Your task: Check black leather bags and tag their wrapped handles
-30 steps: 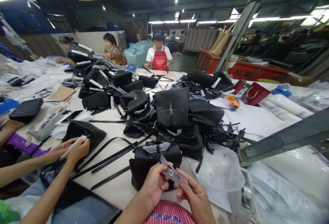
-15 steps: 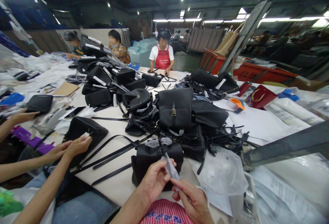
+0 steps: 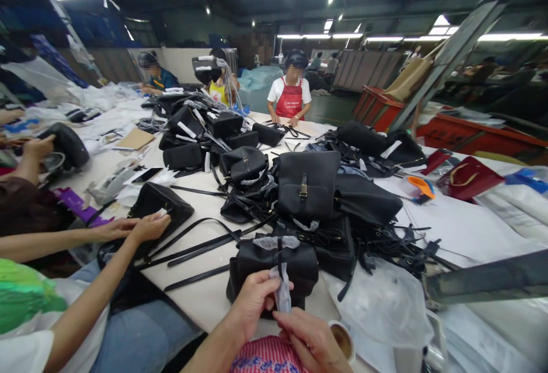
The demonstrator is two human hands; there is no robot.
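Just in front of me sits a black leather bag (image 3: 274,264) with a dark strap standing up from its top. My left hand (image 3: 252,307) and my right hand (image 3: 309,337) pinch a translucent plastic sleeve (image 3: 281,296) above the bag's near side. The sleeve seems to wrap the strap, though the fingers hide part of it. To my left, a co-worker's two hands (image 3: 128,228) rest on another black bag (image 3: 160,207), one hand touching a white slip at its edge.
Several black bags and tangled straps (image 3: 308,187) are heaped on the white table (image 3: 201,287). A plastic bag (image 3: 377,310) lies to my right, with a cup (image 3: 342,340) near my right hand. Co-workers stand and sit beyond the pile, and an orange crate (image 3: 471,136) stands behind the table.
The plastic sleeve has turned from tilted to nearly upright between my hands. The view has shifted, bringing a cup in at the lower right. The co-worker's hands have moved toward the bag's top edge.
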